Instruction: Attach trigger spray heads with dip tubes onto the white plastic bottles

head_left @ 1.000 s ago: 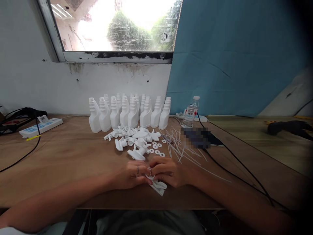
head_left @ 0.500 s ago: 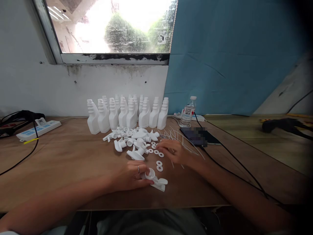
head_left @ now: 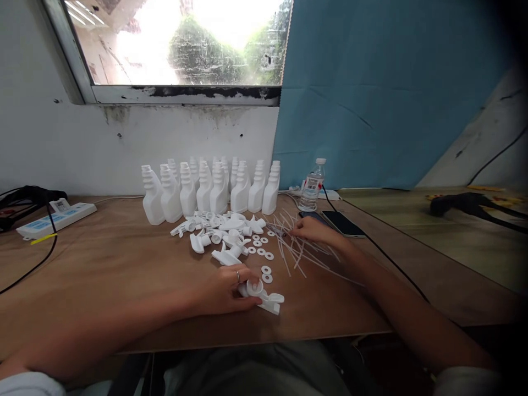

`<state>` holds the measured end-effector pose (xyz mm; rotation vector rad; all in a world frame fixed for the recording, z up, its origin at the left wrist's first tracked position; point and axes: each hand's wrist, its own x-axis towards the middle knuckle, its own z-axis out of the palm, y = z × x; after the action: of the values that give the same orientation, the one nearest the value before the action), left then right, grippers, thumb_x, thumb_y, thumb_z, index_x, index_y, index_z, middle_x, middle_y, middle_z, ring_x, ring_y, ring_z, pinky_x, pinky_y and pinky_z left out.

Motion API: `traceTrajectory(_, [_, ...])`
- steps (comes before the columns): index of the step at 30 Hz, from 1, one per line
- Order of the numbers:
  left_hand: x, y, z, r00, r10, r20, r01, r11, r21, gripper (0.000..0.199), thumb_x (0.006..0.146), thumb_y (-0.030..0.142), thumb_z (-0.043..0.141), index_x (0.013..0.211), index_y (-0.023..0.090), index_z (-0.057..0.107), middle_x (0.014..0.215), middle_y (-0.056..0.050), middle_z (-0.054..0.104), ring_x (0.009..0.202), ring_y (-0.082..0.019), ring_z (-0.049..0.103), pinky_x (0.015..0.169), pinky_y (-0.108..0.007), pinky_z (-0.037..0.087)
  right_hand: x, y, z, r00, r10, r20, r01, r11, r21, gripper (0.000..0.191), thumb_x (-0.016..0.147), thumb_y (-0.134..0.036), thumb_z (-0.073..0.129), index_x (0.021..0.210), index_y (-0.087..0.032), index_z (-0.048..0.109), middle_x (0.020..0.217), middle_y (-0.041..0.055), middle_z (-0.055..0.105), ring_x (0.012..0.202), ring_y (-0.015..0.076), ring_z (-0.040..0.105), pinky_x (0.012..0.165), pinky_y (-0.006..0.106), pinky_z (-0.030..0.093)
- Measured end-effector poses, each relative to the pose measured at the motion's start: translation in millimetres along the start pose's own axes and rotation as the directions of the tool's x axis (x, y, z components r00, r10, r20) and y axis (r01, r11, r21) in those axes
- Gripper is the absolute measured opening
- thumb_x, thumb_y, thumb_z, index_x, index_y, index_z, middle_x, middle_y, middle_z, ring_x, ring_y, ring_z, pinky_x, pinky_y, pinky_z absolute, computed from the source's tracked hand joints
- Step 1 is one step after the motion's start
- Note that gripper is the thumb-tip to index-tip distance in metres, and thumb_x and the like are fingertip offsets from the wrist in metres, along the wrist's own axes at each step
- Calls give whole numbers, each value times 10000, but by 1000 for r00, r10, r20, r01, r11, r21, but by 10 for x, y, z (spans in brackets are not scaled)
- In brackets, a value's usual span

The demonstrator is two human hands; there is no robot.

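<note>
With left hand [head_left: 226,289] pinches white spray head [head_left: 269,303] — with right hand [head_left: 315,230] reaches over thin white tubes [head_left: 297,252]; cannot tell if pinching any.

Brown table [head_left: 136,264] with white bottles [head_left: 220,192], spray heads [head_left: 231,223], rings [head_left: 263,270], thin tubes [head_left: 287,267].

Just past six o'clock, the left hand [head_left: 235,286] covers one end of a trigger sprayer head [head_left: 270,303], while toward four the fingertips of the right hand [head_left: 311,226] are too small to show whether they pinch a thin plastic tube [head_left: 297,256], and that hand hides part of a dark phone [head_left: 320,216]. Front spray bottles [head_left: 152,204] mask the lower bodies of the rear bottles [head_left: 193,165]. The window [head_left: 185,49] at eleven, the black cable bundle [head_left: 31,196] at nine and a blurred black object [head_left: 466,204] at three are cut off by the frame.
</note>
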<state>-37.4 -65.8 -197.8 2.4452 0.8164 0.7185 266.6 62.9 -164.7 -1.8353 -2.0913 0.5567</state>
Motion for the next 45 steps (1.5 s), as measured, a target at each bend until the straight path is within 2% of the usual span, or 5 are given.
traceTrajectory(4, [13, 30, -13, 1000, 21, -4, -21, 999, -28, 257, 815, 348, 649, 955, 135, 619, 898, -50, 627, 713, -114, 552, 655, -211, 452, -121, -185, -61, 980, -52, -192, 99, 965, 242, 378, 845, -502, 487, 701, -155, 519, 502, -31, 470, 401, 61, 386, 422, 203, 283])
traceTrajectory(9, [-13, 30, 12, 996, -90, -13, 89, 993, -72, 324, 793, 384, 676, 1029, 179, 593, 947, -28, 641, 778, -133, 584, 734, -237, 473, -494, -645, 99, 907, -374, -196, 383, 534, 754, 345, 859, -512, 565, 836, -172, 512, 664, 0, 604, 414, 83, 509, 402, 209, 367])
traceTrajectory(13, [-12, 29, 16, 981, -196, 8, 193, 955, -224, 443, 747, 399, 720, 1106, 187, 568, 978, -20, 659, 807, -133, 602, 720, -234, 497, -814, -909, 382, 793, -597, -119, 440, 428, 790, 293, 938, -439, 494, 839, -164, 508, 673, 11, 618, 474, 102, 575, 463, 230, 449])
traceTrajectory(26, [22, -26, 8, 998, -49, -30, 45, 992, -122, 383, 760, 410, 722, 1037, 148, 687, 922, -46, 672, 820, -149, 605, 769, -238, 468, -958, -952, 621, 748, -644, -163, 478, 352, 805, 259, 955, -406, 477, 895, -162, 542, 723, 21, 620, 568, 101, 598, 537, 232, 492])
traceTrajectory(45, [17, -53, 23, 999, -51, -6, 49, 989, -139, 399, 772, 426, 710, 1057, 151, 666, 933, -33, 678, 840, -148, 603, 775, -228, 457, -953, -917, 627, 727, -670, -150, 551, 437, 711, 268, 954, -405, 469, 891, -161, 559, 729, 23, 602, 564, 94, 571, 533, 221, 482])
